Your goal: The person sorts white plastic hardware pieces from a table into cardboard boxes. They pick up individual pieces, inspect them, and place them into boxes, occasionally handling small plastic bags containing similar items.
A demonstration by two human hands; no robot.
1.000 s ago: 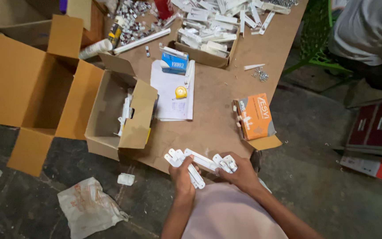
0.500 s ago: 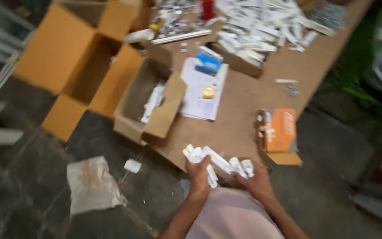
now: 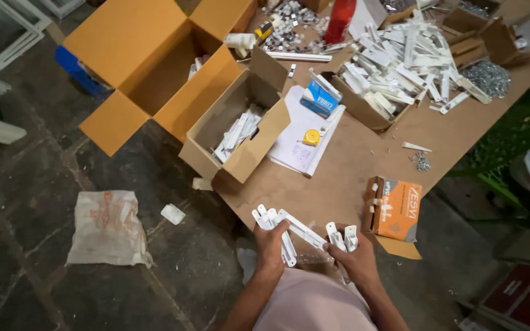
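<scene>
1. The left hand (image 3: 271, 242) was closed around a bundle of white brackets (image 3: 289, 230) at the near edge of the counter (image 3: 351, 165); the right hand (image 3: 356, 260) gripped the other end of the bundle, fingers curled over the upright pieces.
2. Just right of the right hand an orange box (image 3: 397, 208) lay on the counter, one flap hanging past the edge.
3. On the floor (image 3: 62, 165) to the left lay a crumpled bag (image 3: 108, 227) and a small white scrap (image 3: 173, 214), well apart from the hands.
4. Farther in, a small carton (image 3: 237, 132) stood open at the counter's left edge with white pieces inside; beside it were paper sheets (image 3: 302, 144) with a yellow tape measure (image 3: 311, 137) and a blue box (image 3: 319, 99) on them.
5. Beyond that, a large carton (image 3: 148, 61) stood open; to its right an open tray (image 3: 363, 107) held a heap of white parts (image 3: 406, 61); loose screws (image 3: 423, 162) lay near a single white strip (image 3: 415, 147).
6. At the far end were piles of metal bits (image 3: 295, 27); their kind could not be told.
</scene>
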